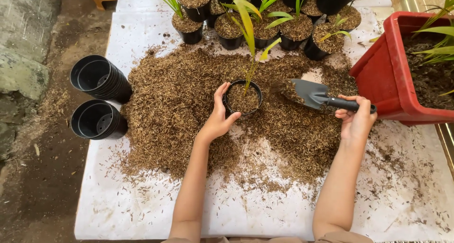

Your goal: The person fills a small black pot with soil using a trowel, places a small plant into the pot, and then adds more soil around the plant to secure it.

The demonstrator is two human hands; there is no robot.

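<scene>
Seedling pot (243, 99) sits mid-sheet on the husk pile (179, 110), left hand (218, 119) cupping its side; right hand (355, 121) is clamped on a loaded trowel (312, 94) beside it.

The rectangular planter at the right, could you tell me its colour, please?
Red planter, seen in the head view.

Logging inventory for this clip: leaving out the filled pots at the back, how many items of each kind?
stacks of empty black pots: 2
seedling pot in left hand: 1
trowel in right hand: 1
red planter: 1
Total: 5
</scene>
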